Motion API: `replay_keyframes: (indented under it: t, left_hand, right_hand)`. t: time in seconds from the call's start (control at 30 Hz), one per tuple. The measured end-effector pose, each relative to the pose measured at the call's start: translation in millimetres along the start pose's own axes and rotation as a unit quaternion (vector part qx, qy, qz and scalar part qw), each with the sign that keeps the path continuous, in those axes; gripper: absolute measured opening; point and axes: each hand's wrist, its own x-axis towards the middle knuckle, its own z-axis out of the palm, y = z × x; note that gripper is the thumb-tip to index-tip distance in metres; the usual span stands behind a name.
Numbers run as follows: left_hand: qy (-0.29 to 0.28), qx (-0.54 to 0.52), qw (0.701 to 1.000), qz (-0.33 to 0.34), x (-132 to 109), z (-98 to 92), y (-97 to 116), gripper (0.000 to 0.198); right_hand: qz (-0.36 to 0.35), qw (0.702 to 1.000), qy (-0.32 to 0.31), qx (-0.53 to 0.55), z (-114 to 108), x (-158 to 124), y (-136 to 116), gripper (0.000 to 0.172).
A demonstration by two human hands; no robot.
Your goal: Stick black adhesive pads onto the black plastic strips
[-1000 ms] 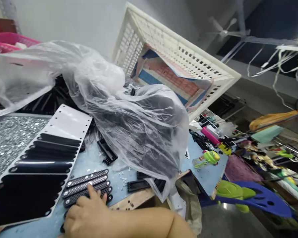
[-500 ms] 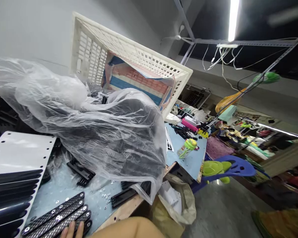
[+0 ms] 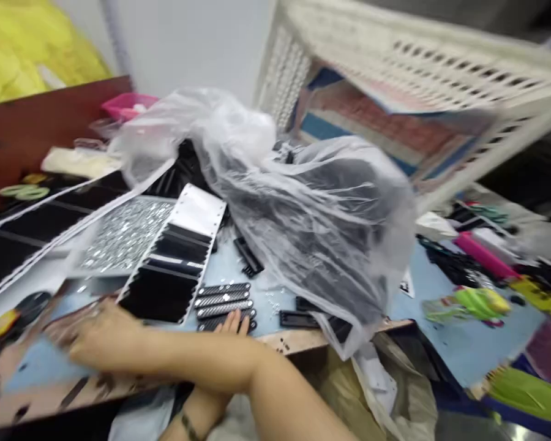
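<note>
My left hand (image 3: 232, 324) rests its fingertips on several dark textured strips (image 3: 223, 303) with metal eyelets, and its palm is hidden behind my other forearm. My right hand (image 3: 94, 338), blurred and with its fingers spread, stretches left across the pale blue table (image 3: 459, 337). It holds nothing that I can see. Just above it lies a white perforated sheet with black strips (image 3: 177, 263). A clear plastic bag (image 3: 316, 233) lies heaped in the middle of the table.
A tray of small silver parts (image 3: 126, 236) sits behind the sheet. Black plastic parts (image 3: 248, 257) and a black bracket (image 3: 298, 318) lie near the bag. A white crate (image 3: 417, 61) stands behind it. A green bottle (image 3: 477, 303) lies right; a paper bag (image 3: 395, 392) hangs below the table edge.
The view has swung left. My right arm now crosses the picture, reaching left past the sheet. My left hand's fingers remain on the strips.
</note>
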Motion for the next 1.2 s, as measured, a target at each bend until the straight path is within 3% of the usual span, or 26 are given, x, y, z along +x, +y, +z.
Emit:
replay_keyframes:
  t: [0.03, 0.07, 0.13, 0.23, 0.37, 0.47, 0.57, 0.63, 0.7, 0.8, 0.9, 1.03, 1.2]
  left_hand:
    - [-0.018, -0.002, 1.000, 0.002, -1, -4.5, 0, 0.046]
    - [-0.037, -0.007, 0.999, -0.001, -2, -8.4, 0, 0.049]
    - [-0.070, -0.018, 0.997, -0.011, -2, -13.8, 0, 0.052]
    - [-0.092, -0.026, 0.995, -0.016, -1, -16.8, 1, 0.054]
    - [-0.085, -0.018, 0.996, -0.011, 1, -18.1, 4, 0.050]
    - [-0.097, -0.014, 0.995, -0.026, 3, -22.0, 6, 0.045]
    - [-0.117, -0.026, 0.992, -0.030, 6, -30.5, 9, 0.045]
    - [-0.124, -0.029, 0.991, -0.037, 9, -40.5, 11, 0.051]
    - [-0.116, -0.038, 0.992, -0.039, 15, -53.9, 10, 0.053]
    - [-0.072, -0.089, 0.993, -0.042, 29, -72.8, -7, 0.039]
    - [-0.050, -0.128, 0.987, -0.083, 50, -76.2, -42, 0.029]
    - [-0.081, -0.101, 0.989, -0.065, 75, -56.0, -82, 0.022]
    - [-0.097, -0.037, 0.994, -0.027, 91, -32.8, -93, 0.017]
  right_hand:
    - [-0.011, 0.998, 0.021, -0.056, 11, 6, 4, 0.049]
    - [-0.073, 0.995, 0.024, -0.069, 20, 11, 7, 0.046]
    - [-0.088, 0.990, 0.077, -0.084, 32, 17, 10, 0.040]
    - [-0.083, 0.987, 0.105, -0.092, 32, 15, 7, 0.033]
    - [-0.093, 0.986, 0.111, -0.082, 2, -13, 3, 0.028]
    - [-0.114, 0.988, 0.107, -0.003, -33, -57, 31, 0.027]
    - [0.006, 0.983, 0.166, 0.072, -59, -108, 86, 0.021]
    - [0.120, 0.969, 0.196, 0.089, -62, -139, 122, 0.021]
    - [0.142, 0.967, 0.190, 0.092, -55, -161, 145, 0.019]
    - [0.134, 0.972, 0.169, 0.091, -36, -176, 155, 0.018]
    - [0.129, 0.977, 0.157, 0.063, -21, -176, 152, 0.019]
    - [0.144, 0.979, 0.147, 0.007, -14, -171, 150, 0.021]
    - [0.154, 0.976, 0.154, 0.004, -20, -177, 150, 0.016]
